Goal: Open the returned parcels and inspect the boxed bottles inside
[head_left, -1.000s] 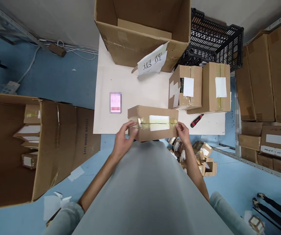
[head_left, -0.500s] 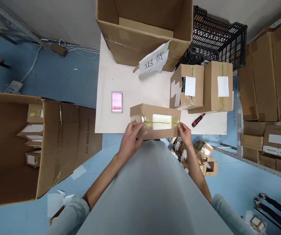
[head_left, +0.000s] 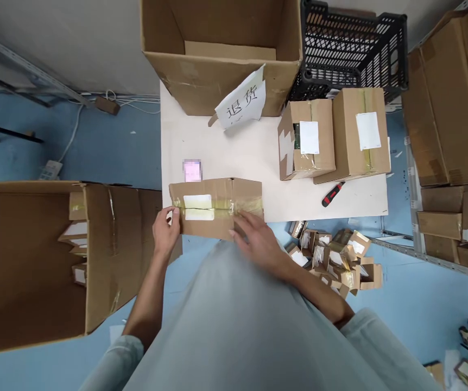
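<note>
Pinching the left end of a taped box (head_left: pixel 222 221) between thumb and fingers, the left hand (head_left: pixel 166 231) works opposite the right hand (head_left: pixel 258 239), whose slightly spread fingers lie over the face toward the other end, thumb apart and nothing visibly gripped. The box sits at the near edge of the tabletop (head_left: pixel 234 155), partly overhanging it; whether it rests there or is held up, I cannot tell. A dark line runs along its taped seam and across the white label (head_left: pixel 198 207), perhaps a slit, so the tape seems parted at least partway; the flaps are down, and opening them appears undone. Its contents are hidden. Below on the floor, to the right, lies a heap of small boxes (head_left: pixel 334 258), some gaping; to the left, a big open carton (head_left: pixel 107 260) holds several small labelled boxes (head_left: pixel 78 231). Farther in, a red-and-black cutter (head_left: pixel 333 194) and a pixelated pink rectangle (head_left: pixel 193 170) lie flat. Behind the cutter stand two labelled boxes (head_left: pixel 327 130) (head_left: pixel 347 146), contents unseen. At the back, a large open carton (head_left: pixel 185 76) shows a cardboard strip inside, beside a black crate (head_left: pixel 348 49).
</note>
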